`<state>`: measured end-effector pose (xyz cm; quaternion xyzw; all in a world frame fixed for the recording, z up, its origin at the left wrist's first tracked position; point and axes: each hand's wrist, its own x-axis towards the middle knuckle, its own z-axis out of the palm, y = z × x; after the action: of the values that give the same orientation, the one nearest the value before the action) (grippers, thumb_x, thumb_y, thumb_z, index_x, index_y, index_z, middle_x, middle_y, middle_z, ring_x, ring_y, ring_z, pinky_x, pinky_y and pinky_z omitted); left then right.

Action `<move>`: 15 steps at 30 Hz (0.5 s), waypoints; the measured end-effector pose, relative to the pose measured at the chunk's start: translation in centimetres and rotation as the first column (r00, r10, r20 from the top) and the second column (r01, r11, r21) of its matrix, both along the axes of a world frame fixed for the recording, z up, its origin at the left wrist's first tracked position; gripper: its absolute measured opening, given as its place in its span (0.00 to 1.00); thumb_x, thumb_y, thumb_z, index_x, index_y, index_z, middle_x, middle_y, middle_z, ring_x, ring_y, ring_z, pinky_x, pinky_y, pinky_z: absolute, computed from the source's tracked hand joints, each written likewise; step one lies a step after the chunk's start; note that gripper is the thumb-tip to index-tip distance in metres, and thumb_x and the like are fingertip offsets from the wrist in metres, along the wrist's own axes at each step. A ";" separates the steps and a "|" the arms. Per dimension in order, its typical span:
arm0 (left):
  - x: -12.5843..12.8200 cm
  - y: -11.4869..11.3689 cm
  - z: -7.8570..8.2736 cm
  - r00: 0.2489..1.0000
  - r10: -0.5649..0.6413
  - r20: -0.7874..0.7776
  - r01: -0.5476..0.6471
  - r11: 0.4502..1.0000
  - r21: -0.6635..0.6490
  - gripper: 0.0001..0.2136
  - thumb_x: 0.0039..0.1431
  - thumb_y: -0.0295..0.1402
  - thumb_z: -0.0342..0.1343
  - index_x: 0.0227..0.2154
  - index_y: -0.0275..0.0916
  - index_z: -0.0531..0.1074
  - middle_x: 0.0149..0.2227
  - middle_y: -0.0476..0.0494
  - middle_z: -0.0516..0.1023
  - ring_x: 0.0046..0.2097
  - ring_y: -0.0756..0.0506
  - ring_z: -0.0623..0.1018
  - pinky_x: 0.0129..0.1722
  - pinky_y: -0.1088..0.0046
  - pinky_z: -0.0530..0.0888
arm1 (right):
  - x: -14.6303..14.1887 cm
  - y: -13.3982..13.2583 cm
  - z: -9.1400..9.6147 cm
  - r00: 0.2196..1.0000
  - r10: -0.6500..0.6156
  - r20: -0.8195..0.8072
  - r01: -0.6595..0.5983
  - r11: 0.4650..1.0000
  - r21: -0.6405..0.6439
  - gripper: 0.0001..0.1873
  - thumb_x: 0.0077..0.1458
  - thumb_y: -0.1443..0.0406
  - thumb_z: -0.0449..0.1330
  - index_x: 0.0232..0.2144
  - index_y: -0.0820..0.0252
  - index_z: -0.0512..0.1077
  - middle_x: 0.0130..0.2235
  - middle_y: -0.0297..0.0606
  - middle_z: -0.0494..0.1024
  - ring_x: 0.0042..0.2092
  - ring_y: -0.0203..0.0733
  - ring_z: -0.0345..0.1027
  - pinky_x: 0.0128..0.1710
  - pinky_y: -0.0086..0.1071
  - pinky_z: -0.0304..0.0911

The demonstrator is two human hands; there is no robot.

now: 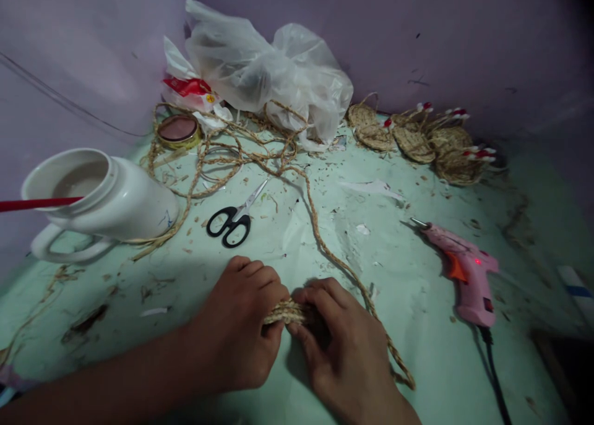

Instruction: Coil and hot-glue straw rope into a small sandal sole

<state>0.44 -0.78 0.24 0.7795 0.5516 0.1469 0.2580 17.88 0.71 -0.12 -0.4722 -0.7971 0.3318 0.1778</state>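
Note:
A coiled piece of braided straw rope is between my two hands at the front middle of the table. My left hand grips its left side with curled fingers. On the other side, my right hand pinches it between thumb and fingers. Much of the piece is hidden by the hands. A loose braided rope runs from a tangle at the back down past my right hand. Black-handled scissors lie just beyond the left hand, blades pointing away.
To the right lies a pink glue gun with a red light lit and its cord trailing forward. A large white mug with a red stick stands left. At the back are a plastic bag, a tape roll and several woven pieces.

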 end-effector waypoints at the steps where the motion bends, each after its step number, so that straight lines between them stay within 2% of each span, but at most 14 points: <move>1: -0.1 0.0 0.0 1.000 -0.001 0.015 0.001 1.000 -0.005 0.05 0.48 0.25 0.54 0.29 0.41 0.68 0.31 0.48 0.71 0.37 0.43 0.69 0.40 0.60 0.62 | 0.1 -0.1 0.0 1.000 -0.002 -0.004 0.002 1.000 0.017 0.10 0.51 0.68 0.57 0.38 0.55 0.70 0.37 0.38 0.73 0.36 0.44 0.70 0.33 0.36 0.66; 4: -0.5 0.2 0.3 0.999 -0.021 0.039 0.022 1.000 -0.018 0.07 0.50 0.26 0.55 0.34 0.40 0.66 0.33 0.47 0.72 0.37 0.43 0.69 0.41 0.60 0.62 | 0.5 -0.4 -0.3 1.000 -0.006 0.024 0.002 0.987 0.159 0.12 0.53 0.66 0.58 0.42 0.57 0.68 0.39 0.41 0.73 0.37 0.44 0.70 0.31 0.34 0.65; 8: -0.6 0.4 0.8 0.993 -0.106 -0.045 0.104 0.993 -0.056 0.02 0.52 0.26 0.51 0.29 0.39 0.66 0.33 0.45 0.71 0.37 0.42 0.69 0.40 0.59 0.61 | 0.7 -1.1 -0.5 0.992 0.028 0.123 -0.081 0.887 0.454 0.09 0.56 0.67 0.57 0.40 0.55 0.73 0.38 0.39 0.76 0.32 0.42 0.66 0.26 0.33 0.59; 10: -0.4 0.4 0.9 0.994 -0.093 -0.050 0.090 0.994 -0.056 0.03 0.52 0.26 0.51 0.30 0.38 0.66 0.33 0.44 0.72 0.38 0.42 0.69 0.41 0.58 0.62 | 0.4 -1.3 -0.6 0.991 0.054 0.119 -0.107 0.856 0.505 0.10 0.56 0.69 0.55 0.39 0.56 0.75 0.36 0.37 0.78 0.31 0.42 0.63 0.26 0.33 0.58; 15: -0.1 0.3 0.6 0.999 -0.037 -0.020 0.035 0.997 -0.074 0.04 0.51 0.25 0.51 0.29 0.38 0.69 0.33 0.44 0.73 0.38 0.42 0.70 0.43 0.57 0.62 | -0.4 -1.5 -0.7 0.998 0.048 0.043 -0.064 0.829 0.556 0.13 0.58 0.72 0.53 0.37 0.60 0.77 0.38 0.33 0.81 0.32 0.42 0.61 0.29 0.33 0.59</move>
<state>0.35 -0.48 0.87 0.7808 0.5453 0.1135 0.2832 17.46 -0.78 -0.80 -0.3808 -0.8749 0.0841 0.2871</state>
